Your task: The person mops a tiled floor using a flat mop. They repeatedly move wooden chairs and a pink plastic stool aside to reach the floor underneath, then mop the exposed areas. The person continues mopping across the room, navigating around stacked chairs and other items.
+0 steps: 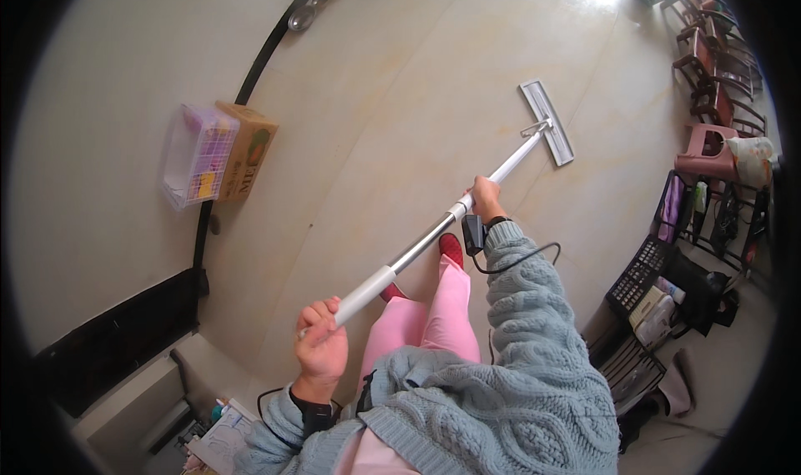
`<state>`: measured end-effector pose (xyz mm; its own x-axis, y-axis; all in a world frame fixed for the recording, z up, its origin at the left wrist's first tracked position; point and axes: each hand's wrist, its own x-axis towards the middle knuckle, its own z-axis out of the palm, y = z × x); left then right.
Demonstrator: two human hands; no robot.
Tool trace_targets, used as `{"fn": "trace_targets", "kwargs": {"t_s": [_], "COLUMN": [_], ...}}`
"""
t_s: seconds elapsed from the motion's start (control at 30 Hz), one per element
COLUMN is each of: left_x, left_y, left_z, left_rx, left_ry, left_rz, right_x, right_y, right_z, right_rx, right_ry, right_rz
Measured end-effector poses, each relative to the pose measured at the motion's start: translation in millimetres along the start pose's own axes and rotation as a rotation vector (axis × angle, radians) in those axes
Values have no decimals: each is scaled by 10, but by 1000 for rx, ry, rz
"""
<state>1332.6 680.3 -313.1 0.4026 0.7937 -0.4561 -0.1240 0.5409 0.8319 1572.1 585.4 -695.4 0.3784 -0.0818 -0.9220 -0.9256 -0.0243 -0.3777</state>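
Work in hand: a person in a grey-blue cable-knit sweater and pink trousers mops a pale cream tiled floor (400, 116) with a long flat mop
Mop: white and silver metal pole (434, 240) running from lower left up to a flat rectangular grey mop head (546, 121), which lies flat on the floor well out toward its far right part, ahead of the red-shoed feet
Left hand (319, 341): closed in a fist round the white grip at the near end of the pole, knuckles up, dark band on the wrist
Right hand (486, 198): wrapped round the pole further up, about midway to the head; a small black device with a cable sits at that wrist
Left edge of floor: a clear plastic bin with coloured contents (198, 154) and a brown cardboard box (249, 148) stand touching each other against the dark skirting
Right edge of floor: dark wooden chairs (709, 66), a pink plastic stool (707, 145) and what seem to be black crates and bags, though the rim there is bent and dim
Risk: the long pole swings wide, so a broad sweep to the right could knock the stool or chair legs; a pull back could bring the head against the feet
Risk: the loose cable near the right wrist could catch on the pole, and a wet tile could slip underfoot
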Motion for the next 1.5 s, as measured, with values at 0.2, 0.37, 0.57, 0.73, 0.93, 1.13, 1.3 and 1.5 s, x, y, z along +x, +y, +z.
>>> {"fn": "trace_targets", "kwargs": {"t_s": [0.2, 0.37, 0.57, 0.73, 0.93, 1.13, 1.3, 1.5], "left_x": [-651, -1719, -2971, -3249, -2595, -1425, -1032, -849], "left_y": [238, 1154, 2239, 2723, 3370, 2716, 1621, 1748], "left_z": [-979, -2587, -4330, -5125, -4594, -3137, -2316, -2317], "left_rx": [-51, 11, 224, 103, 357, -88, 294, 286], "left_ry": [244, 436, 745, 148, 112, -189, -525, -673], "left_rz": [4, 132, 287, 350, 469, 212, -38, -49], "right_x": [-664, -2137, -3645, -4182, -4703, -3795, -2830, -2508], "right_y": [1115, 2987, 4818, 5026, 4284, 3770, 3476, 3640], "right_z": [22, 354, 1119, 1372, 1180, 154, -969, -750], "right_rx": [-1639, -1944, -2111, -528, 30, 388, 485, 447], "right_ry": [-183, -400, -1080, -654, -566, -385, -166, -41], "right_rz": [-762, -925, -1177, 208, 476, 504, 477, 463]}}
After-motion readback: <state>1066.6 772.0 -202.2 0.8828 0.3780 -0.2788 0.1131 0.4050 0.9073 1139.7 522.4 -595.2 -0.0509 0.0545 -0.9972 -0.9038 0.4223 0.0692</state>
